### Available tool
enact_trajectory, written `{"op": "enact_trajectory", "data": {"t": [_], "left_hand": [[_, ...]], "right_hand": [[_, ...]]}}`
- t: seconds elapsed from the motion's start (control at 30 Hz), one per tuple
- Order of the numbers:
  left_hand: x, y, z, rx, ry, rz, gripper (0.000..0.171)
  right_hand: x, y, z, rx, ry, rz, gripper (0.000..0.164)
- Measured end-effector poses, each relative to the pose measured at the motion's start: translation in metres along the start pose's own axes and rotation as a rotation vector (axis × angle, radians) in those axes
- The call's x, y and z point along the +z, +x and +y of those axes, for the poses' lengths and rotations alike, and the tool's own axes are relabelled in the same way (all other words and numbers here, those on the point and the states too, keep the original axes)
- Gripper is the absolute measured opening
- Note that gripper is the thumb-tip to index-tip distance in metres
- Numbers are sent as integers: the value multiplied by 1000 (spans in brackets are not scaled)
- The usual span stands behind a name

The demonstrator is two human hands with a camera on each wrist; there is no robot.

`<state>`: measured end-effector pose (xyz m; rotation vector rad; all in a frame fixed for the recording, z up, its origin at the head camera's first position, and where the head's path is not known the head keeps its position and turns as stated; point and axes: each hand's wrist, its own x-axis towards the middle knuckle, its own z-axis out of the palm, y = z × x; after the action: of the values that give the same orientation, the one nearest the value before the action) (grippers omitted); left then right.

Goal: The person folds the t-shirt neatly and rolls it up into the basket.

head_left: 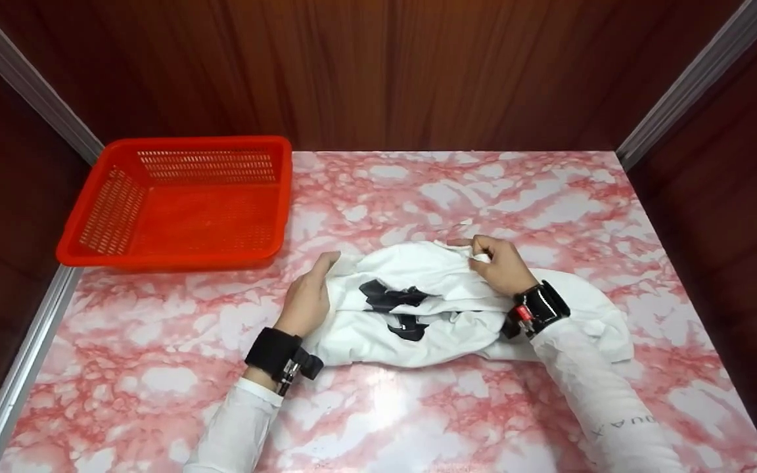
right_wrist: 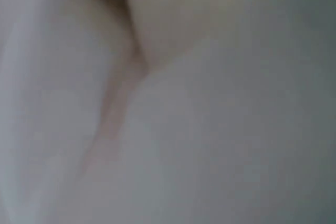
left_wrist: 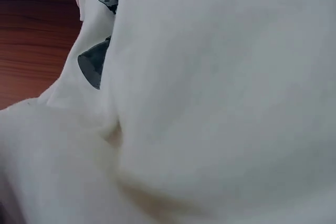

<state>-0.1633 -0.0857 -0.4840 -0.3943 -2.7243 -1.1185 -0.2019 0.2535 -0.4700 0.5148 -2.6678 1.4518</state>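
A white T-shirt (head_left: 418,269) with a black print lies bunched and folded over on the table. At its left end is my left hand (head_left: 305,305), thumb uppermost and fingers hidden by the fabric, holding that side. My right hand (head_left: 500,266) pinches the far edge of the shirt between thumb and curled fingers. White fabric (left_wrist: 220,77) fills most of the left wrist view, with part of the black print (left_wrist: 94,64) at its upper left. In the right wrist view, only blurred pale cloth (right_wrist: 220,140) shows, very near the camera.
A red plastic basket (head_left: 204,259) with slotted walls stands at the back left of the pink-and-white marbled table (head_left: 148,394). Dark wood panels (head_left: 378,72) rise behind and at both sides, with metal strips (head_left: 687,85) along the corners.
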Motion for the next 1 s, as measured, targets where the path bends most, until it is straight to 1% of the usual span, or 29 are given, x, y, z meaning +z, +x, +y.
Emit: {"op": "enact_trajectory", "data": {"t": [0.07, 0.13, 0.17, 0.2, 0.27, 0.33, 0.37, 0.4, 0.47, 0.53, 0.6, 0.63, 0.73, 0.8, 0.87, 0.93, 0.97, 1.0], "left_hand": [[0, 0, 0, 14, -26, 41, 36], [1, 0, 1, 20, -47, 70, 23], [0, 0, 2, 17, -49, 83, 18], [0, 0, 4, 8, -40, 93, 19], [1, 1, 7, -28, 10, 99, 30], [1, 1, 11, -78, 86, 96, 41], [2, 2, 13, -104, 130, 93, 44], [3, 2, 15, -131, 173, 86, 46], [5, 3, 17, -177, 241, 71, 45], [7, 3, 19, -205, 303, 58, 37], [9, 3, 19, -220, 346, 44, 27], [10, 3, 19, -220, 356, 32, 27], [13, 3, 16, -211, 386, -19, 39], [16, 2, 13, -198, 380, -55, 43], [20, 0, 10, -180, 354, -73, 43], [24, -2, 7, -155, 300, -68, 39], [27, -4, 6, -141, 266, -60, 37], [29, -5, 5, -131, 233, -55, 34]], "right_hand": [[-1, 0, -8, -25, 73, -20, 17], [-2, -1, -17, -49, 150, -36, 22], [-3, -1, -22, -61, 169, -39, 25], [-3, -1, -28, -68, 195, -44, 28], [-3, -2, -37, -81, 240, -62, 28], [-3, -3, -43, -80, 250, -81, 24], [-3, -4, -46, -81, 248, -94, 22], [-2, -4, -48, -79, 233, -109, 20], [1, -6, -46, -67, 183, -133, 23], [5, -7, -41, -53, 106, -157, 27], [9, -9, -34, -47, 36, -179, 27], [12, -10, -30, -39, 10, -182, 26], [17, -15, -27, -19, -95, -166, 24], [20, -18, -26, 27, -171, -155, 28], [24, -21, -26, 90, -255, -166, 39], [27, -24, -27, 136, -328, -203, 47], [29, -25, -27, 147, -355, -226, 48], [31, -27, -27, 138, -382, -248, 46]]}}
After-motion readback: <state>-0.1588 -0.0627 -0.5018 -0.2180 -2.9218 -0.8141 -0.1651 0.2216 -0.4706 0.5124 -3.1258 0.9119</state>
